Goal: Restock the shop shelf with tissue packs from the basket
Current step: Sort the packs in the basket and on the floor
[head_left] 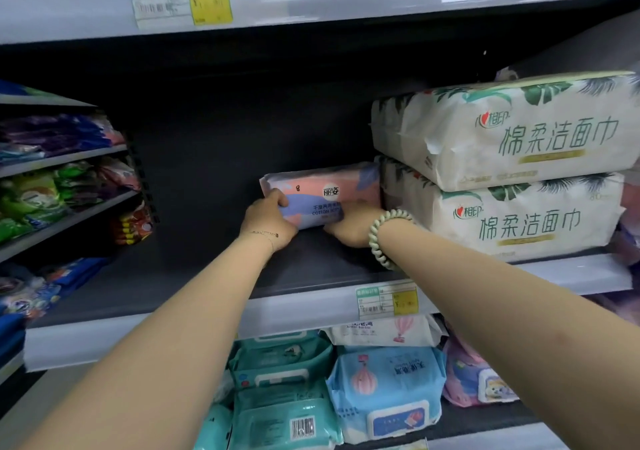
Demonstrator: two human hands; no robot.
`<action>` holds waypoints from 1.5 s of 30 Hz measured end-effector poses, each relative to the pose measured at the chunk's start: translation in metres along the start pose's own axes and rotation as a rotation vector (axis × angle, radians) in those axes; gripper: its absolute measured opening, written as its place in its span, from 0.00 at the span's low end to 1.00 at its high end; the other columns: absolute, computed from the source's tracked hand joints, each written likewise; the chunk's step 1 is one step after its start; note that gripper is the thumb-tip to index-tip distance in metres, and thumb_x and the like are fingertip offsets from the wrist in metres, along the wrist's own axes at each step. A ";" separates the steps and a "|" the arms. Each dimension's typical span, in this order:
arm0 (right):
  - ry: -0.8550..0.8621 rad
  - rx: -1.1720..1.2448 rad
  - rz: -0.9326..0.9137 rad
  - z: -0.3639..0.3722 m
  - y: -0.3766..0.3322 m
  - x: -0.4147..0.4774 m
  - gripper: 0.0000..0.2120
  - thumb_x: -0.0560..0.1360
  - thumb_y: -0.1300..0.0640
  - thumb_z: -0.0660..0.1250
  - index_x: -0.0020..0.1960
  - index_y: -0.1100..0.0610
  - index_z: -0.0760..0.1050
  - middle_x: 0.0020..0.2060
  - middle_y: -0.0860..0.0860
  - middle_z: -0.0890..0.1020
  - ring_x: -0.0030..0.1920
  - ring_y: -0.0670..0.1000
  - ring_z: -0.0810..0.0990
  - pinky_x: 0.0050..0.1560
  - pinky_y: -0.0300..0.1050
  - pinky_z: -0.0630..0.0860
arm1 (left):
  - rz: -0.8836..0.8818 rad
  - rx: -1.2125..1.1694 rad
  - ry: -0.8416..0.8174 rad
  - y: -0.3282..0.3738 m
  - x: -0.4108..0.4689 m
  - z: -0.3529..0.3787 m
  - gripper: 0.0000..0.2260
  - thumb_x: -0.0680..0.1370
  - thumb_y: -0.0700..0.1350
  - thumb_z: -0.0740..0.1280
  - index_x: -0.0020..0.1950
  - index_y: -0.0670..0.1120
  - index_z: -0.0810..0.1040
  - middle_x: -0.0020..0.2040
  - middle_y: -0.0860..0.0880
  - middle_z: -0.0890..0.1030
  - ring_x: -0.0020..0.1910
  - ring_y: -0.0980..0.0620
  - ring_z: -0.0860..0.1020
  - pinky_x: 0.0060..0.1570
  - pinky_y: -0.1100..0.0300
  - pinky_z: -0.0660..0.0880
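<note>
Found the pack (322, 195) deep on the shelf (207, 276), right end just beside the stack (502, 172). Saw the left hand (266, 219) gripping its left end, thumb on top, and the right hand (349, 224) gripping its lower right edge. Judged best slid flat and square to the stack, label forward, before letting go.
</note>
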State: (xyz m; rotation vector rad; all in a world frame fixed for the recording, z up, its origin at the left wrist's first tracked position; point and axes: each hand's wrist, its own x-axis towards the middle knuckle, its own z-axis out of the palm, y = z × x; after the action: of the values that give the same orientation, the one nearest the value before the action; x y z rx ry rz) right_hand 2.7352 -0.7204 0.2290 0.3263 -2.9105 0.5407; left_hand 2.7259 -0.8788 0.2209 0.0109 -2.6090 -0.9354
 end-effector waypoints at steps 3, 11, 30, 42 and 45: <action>-0.010 -0.004 0.011 -0.002 0.002 0.009 0.18 0.81 0.54 0.55 0.69 0.58 0.68 0.66 0.56 0.73 0.64 0.57 0.72 0.62 0.43 0.67 | -0.062 -0.061 -0.058 0.000 0.011 0.006 0.20 0.73 0.43 0.71 0.63 0.51 0.71 0.62 0.47 0.73 0.49 0.48 0.74 0.46 0.62 0.68; 0.079 0.064 0.042 0.022 0.014 0.030 0.19 0.75 0.52 0.61 0.66 0.52 0.71 0.63 0.53 0.76 0.61 0.56 0.75 0.57 0.42 0.70 | -0.079 -0.108 -0.070 -0.012 0.024 0.020 0.30 0.73 0.43 0.69 0.74 0.53 0.65 0.70 0.46 0.71 0.65 0.46 0.72 0.54 0.64 0.66; 0.095 0.005 0.112 0.021 0.014 0.024 0.22 0.75 0.52 0.60 0.68 0.55 0.67 0.64 0.55 0.73 0.62 0.57 0.73 0.61 0.47 0.72 | 0.041 0.247 -0.052 -0.018 0.022 0.022 0.29 0.74 0.47 0.66 0.74 0.53 0.61 0.69 0.45 0.66 0.67 0.42 0.67 0.63 0.49 0.70; 0.125 -0.140 -0.083 -0.024 -0.019 -0.012 0.17 0.75 0.49 0.60 0.59 0.57 0.71 0.56 0.56 0.77 0.53 0.57 0.76 0.46 0.44 0.71 | 0.123 0.424 0.001 0.005 -0.006 -0.016 0.13 0.76 0.52 0.65 0.59 0.51 0.73 0.59 0.47 0.71 0.58 0.45 0.73 0.55 0.49 0.74; 0.183 -0.148 -0.129 -0.033 -0.028 -0.032 0.12 0.75 0.51 0.60 0.55 0.56 0.73 0.53 0.55 0.78 0.48 0.56 0.76 0.43 0.42 0.69 | 0.137 0.384 0.024 0.008 -0.021 -0.029 0.12 0.75 0.52 0.65 0.57 0.52 0.74 0.56 0.47 0.73 0.55 0.45 0.74 0.53 0.51 0.75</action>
State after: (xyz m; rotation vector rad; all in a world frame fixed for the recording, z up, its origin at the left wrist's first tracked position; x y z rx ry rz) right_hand 2.7763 -0.7276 0.2620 0.4164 -2.7108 0.3153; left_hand 2.7564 -0.8877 0.2387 -0.0555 -2.6850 -0.3778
